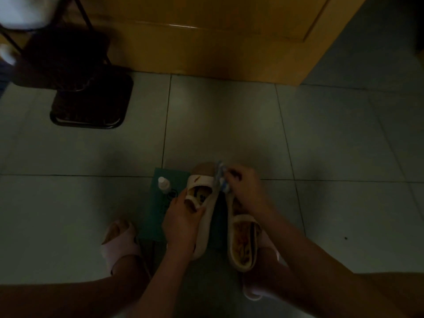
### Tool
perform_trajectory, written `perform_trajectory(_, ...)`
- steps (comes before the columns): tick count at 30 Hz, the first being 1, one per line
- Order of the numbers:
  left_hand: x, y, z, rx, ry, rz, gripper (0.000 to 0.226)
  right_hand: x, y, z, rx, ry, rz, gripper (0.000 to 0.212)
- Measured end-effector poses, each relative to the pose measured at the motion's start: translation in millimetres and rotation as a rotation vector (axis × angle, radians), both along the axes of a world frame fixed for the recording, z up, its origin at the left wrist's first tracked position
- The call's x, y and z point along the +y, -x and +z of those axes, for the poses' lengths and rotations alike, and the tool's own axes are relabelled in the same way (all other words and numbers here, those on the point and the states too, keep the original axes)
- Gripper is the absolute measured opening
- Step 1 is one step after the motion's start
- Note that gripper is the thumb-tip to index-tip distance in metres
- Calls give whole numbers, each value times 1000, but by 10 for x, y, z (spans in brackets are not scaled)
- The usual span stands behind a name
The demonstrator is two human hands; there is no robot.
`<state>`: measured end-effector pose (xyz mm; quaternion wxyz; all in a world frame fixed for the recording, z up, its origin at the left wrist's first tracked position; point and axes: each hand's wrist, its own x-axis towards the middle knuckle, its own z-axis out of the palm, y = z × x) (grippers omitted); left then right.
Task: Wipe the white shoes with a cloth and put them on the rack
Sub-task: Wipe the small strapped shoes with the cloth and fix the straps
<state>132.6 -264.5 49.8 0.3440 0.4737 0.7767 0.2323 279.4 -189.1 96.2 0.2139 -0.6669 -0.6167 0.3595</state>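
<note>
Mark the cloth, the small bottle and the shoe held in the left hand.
cloth (220,177): head view, bunched striped middle.
small bottle (164,185): head view, white body.
held shoe (201,179): head view, white front strap.

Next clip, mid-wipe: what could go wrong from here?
The small bottle stands close beside the shoe gripped by the left hand; turning the shoe could tip it. The light is very dim, so spots missed by the cloth pinched in the right hand may go unnoticed. The second shoe lies beneath the right forearm and might get nudged.
</note>
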Motion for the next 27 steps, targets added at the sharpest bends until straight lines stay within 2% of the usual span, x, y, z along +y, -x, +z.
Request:
perform_trajectory(2,-11,15,1,-10,-6,-13,59,193,44,87,70,-48,-78,23)
perform_trajectory(4,-13,19,6,-22,4,-11,61,338,148,116,99,-10,-51,22)
perform_trajectory(7,-12,7,32,1,13,-15,61,429,310,-56,13,152,150,25)
perform_trajectory(9,-6,3,50,3,14,-17,62,392,372,-166,26,238,218,31)
perform_trajectory(11,9,6,54,0,25,-10,63,339,371,-199,62,214,228,37)
perform_trajectory(16,5,15,13,-33,5,4,63,226,320,-229,-44,106,199,41)
perform_trajectory(23,-10,13,40,-24,7,-3,59,0,262,-156,-69,12,71,33)
perform_trajectory(27,4,-7,77,-58,21,25,56,-216,179,-126,-166,69,24,29)
